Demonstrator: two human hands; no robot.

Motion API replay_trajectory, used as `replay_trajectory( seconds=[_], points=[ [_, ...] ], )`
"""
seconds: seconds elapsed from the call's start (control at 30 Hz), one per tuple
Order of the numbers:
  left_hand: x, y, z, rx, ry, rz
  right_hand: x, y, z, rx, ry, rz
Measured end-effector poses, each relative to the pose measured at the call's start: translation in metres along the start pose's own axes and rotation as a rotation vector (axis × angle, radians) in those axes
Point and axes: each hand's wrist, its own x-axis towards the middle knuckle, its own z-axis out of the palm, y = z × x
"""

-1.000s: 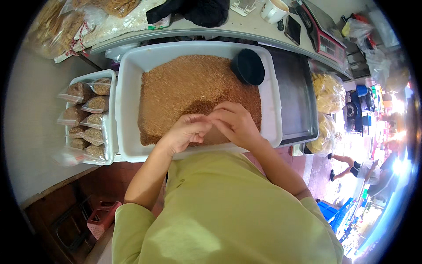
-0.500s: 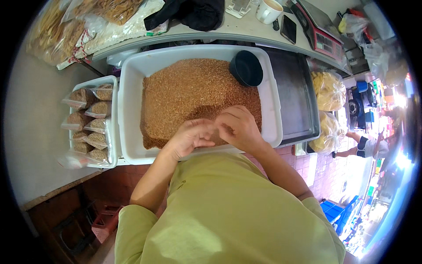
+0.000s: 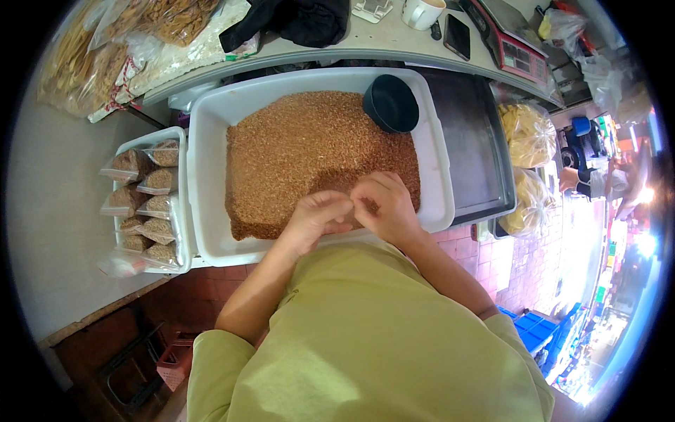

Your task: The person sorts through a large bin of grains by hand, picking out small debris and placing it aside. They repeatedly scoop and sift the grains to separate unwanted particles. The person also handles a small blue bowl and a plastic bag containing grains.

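Note:
A large white tub [image 3: 208,204] in front of me holds a broad heap of brown grain [image 3: 295,141]. Over its near side my two hands meet. My right hand [image 3: 385,205] is curled palm up, with a small clump of brown grains [image 3: 371,205] in its hollow. Close against it, my left hand [image 3: 320,216] has thumb and fingers pinched together by the right fingertips. Whatever sits in that pinch is too small to make out. A dark green bowl [image 3: 391,104] rests tilted on the grain in the far right corner.
Left of the tub stands a white tray [image 3: 184,232] of filled zip bags [image 3: 160,181]. A dark metal tray [image 3: 472,148] adjoins on the right. Behind are a counter [image 3: 295,55] with a mug [image 3: 423,13], phone [image 3: 457,36] and scale [image 3: 517,60]. Yellowish filled bags [image 3: 526,133] lie further right.
My left hand has moved up to my right one, its fingers closing from a looser curl into a pinch. My right hand has turned slightly, showing more grains. The view has shifted a little.

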Motion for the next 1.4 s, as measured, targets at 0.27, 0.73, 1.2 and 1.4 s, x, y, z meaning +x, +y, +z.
replay_trajectory(
  seconds=[0.27, 0.73, 1.2, 1.4],
  points=[
    [0.008, -0.012, -0.003, 0.046, -0.057, -0.004, -0.012, 0.005, -0.003, -0.046, -0.001, -0.030],
    [0.014, -0.016, 0.001, 0.104, -0.020, -0.010, -0.031, 0.006, 0.010, 0.343, 0.013, 0.423],
    [0.015, -0.020, 0.000, 0.118, 0.028, 0.001, -0.026, 0.013, 0.003, 0.047, -0.090, 0.202],
    [0.015, -0.036, -0.017, 0.464, 0.023, 0.045, -0.035, 0.017, 0.014, 0.007, -0.090, 0.052]
  ],
)
